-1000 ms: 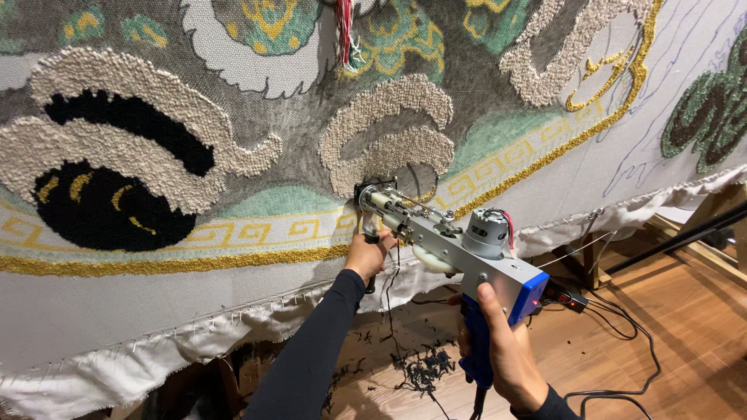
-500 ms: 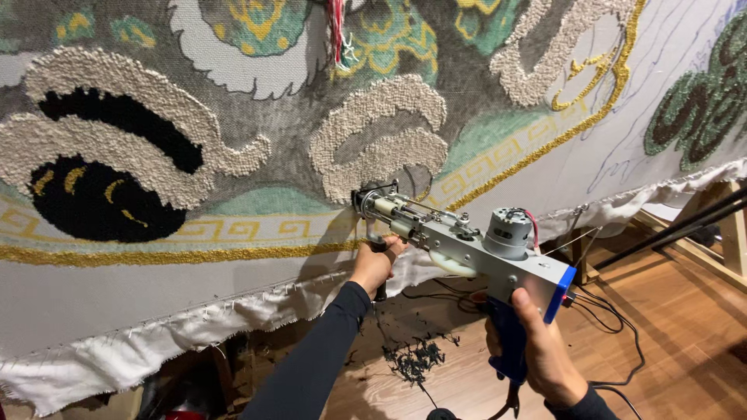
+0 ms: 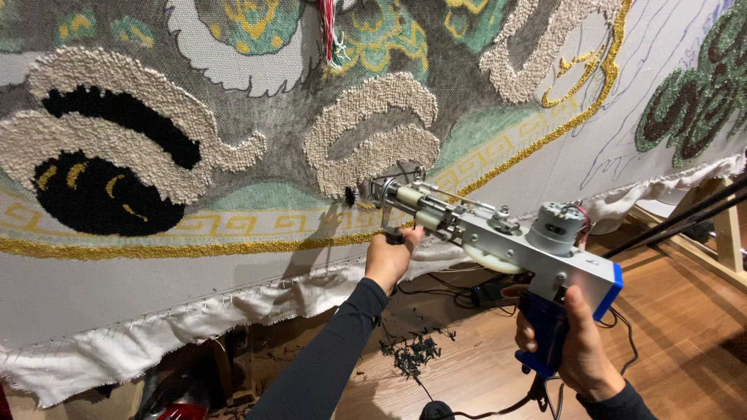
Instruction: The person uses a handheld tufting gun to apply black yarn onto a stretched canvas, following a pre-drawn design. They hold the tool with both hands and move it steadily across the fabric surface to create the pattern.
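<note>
A grey metal tufting gun [image 3: 498,237] with a blue handle points at a large stretched cloth [image 3: 233,155] bearing tufted cream, black, green and gold patterns. My right hand [image 3: 580,350] grips the blue pistol handle at the lower right. My left hand [image 3: 389,255] holds the gun's front grip just below the needle end. The gun's tip sits at or just off the cloth beside a small black tufted patch, under a cream tufted shape [image 3: 373,132].
The cloth's loose white edge [image 3: 156,334] hangs along the bottom. Black yarn scraps [image 3: 416,354] and cables [image 3: 459,292] lie on the wooden floor. A wooden frame leg [image 3: 727,233] and dark rods [image 3: 677,225] stand at the right. A yarn strand [image 3: 328,31] hangs at the top.
The view has drawn nearer and the gun sits lower and further right in it. Both hands keep their grips. The tip stays near the same spot below the cream shape.
</note>
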